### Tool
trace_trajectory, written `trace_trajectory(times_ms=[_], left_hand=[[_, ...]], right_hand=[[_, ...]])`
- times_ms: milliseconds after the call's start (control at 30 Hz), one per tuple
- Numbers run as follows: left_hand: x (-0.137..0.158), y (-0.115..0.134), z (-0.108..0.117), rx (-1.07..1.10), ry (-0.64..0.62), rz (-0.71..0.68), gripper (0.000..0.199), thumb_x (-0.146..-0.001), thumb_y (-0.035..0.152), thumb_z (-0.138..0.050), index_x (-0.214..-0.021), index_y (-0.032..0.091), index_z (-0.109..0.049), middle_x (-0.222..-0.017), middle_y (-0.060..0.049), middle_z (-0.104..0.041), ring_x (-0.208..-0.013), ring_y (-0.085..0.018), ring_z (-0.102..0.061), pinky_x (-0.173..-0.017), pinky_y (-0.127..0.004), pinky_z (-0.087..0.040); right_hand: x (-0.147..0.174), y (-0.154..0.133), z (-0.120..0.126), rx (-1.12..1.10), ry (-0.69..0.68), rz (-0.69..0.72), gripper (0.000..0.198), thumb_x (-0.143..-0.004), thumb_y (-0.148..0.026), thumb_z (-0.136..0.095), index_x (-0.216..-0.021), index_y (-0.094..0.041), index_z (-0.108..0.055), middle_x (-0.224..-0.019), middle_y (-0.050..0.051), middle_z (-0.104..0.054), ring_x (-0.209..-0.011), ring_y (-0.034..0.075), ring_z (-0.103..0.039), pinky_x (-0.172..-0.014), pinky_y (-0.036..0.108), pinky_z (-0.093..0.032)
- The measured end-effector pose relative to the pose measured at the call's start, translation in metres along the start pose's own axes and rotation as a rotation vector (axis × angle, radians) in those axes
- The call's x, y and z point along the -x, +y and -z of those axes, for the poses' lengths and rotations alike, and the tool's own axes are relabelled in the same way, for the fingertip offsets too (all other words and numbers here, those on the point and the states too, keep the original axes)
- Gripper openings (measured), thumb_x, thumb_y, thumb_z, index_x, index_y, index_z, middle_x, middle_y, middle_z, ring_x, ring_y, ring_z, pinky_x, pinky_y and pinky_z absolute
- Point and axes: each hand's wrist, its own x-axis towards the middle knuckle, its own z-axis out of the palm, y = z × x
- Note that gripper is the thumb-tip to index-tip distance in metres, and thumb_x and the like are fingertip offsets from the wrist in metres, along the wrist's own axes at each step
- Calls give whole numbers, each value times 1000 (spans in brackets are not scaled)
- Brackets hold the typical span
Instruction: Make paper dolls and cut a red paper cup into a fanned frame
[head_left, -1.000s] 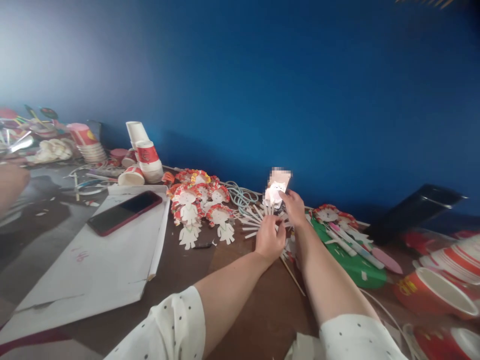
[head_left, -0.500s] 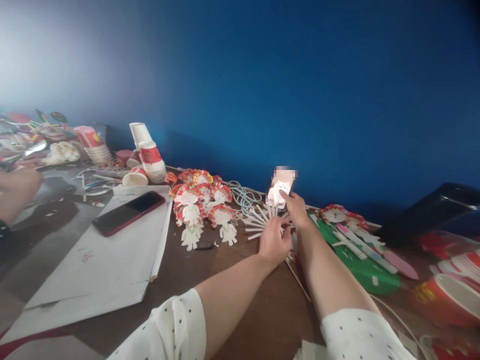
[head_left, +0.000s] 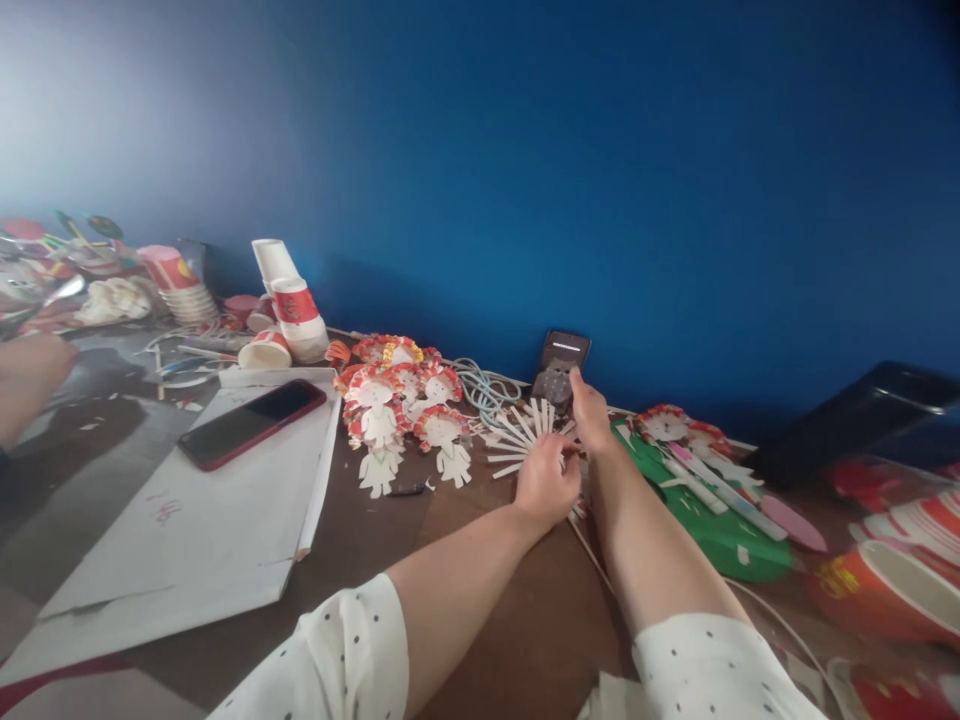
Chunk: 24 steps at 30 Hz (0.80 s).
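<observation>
My left hand (head_left: 547, 478) is closed on a fan of white paper strips (head_left: 517, 437), which spread out in a ring behind my fingers. A dark phone (head_left: 560, 368) leans upright against the blue wall just beyond, its screen dim with a line of light text. My right hand (head_left: 592, 412) is at the phone's right edge, one finger stretched up by the screen. Its other fingers are mostly hidden. Left of the strips lie several paper dolls (head_left: 405, 400) with white faces and red and yellow fringed edges.
Another phone (head_left: 253, 425) rests on a white board (head_left: 187, 520) at left. Stacked paper cups (head_left: 296, 320) stand behind it. A green sheet (head_left: 739, 540) with paper dolls and pens lies at right, near an orange paper cup (head_left: 892, 600). Another person's blurred hand (head_left: 34, 385) is at far left.
The leaning phone's screen has gone from a bright picture to a dark display. My right finger has moved off the screen's middle towards its right edge. My left hand stays on the strips.
</observation>
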Motion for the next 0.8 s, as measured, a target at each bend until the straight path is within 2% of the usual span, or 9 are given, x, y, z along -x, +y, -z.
trace_trajectory(times_ms=[233, 333, 467, 800], left_hand=[[0, 2, 1, -3, -49, 28, 13, -77, 10, -53, -83, 19, -58, -86, -6, -64, -90, -20, -59, -81, -34, -48], [1, 1, 1, -16, -72, 40, 13, -76, 10, -53, -83, 19, -59, -87, -6, -64, -89, -21, -59, -81, -35, -48], [1, 0, 0, -29, -87, 47, 14, -75, 10, -53, -84, 18, -61, -88, -7, -65, -89, -21, -59, -80, -35, -48], [0, 1, 0, -25, -111, 73, 13, -76, 11, -53, -83, 18, -62, -89, -7, -66, -92, -21, -60, -84, -35, -47]], right_hand=[[8, -9, -1, 33, 30, -67, 51, -74, -71, -51, -57, -23, -50, -54, 0, -51, -57, 18, -48, -57, 31, -40], [10, -9, -3, 19, 11, -65, 49, -71, -70, -55, -64, -21, -56, -60, 1, -58, -62, 20, -54, -59, 31, -42], [11, -9, -6, -7, -32, -39, 51, -69, -68, -60, -79, -18, -65, -77, 5, -69, -75, 23, -62, -66, 31, -45], [12, -6, -16, 37, 26, -38, 53, -63, -60, -69, -92, -16, -64, -89, 11, -70, -81, 26, -65, -73, 34, -47]])
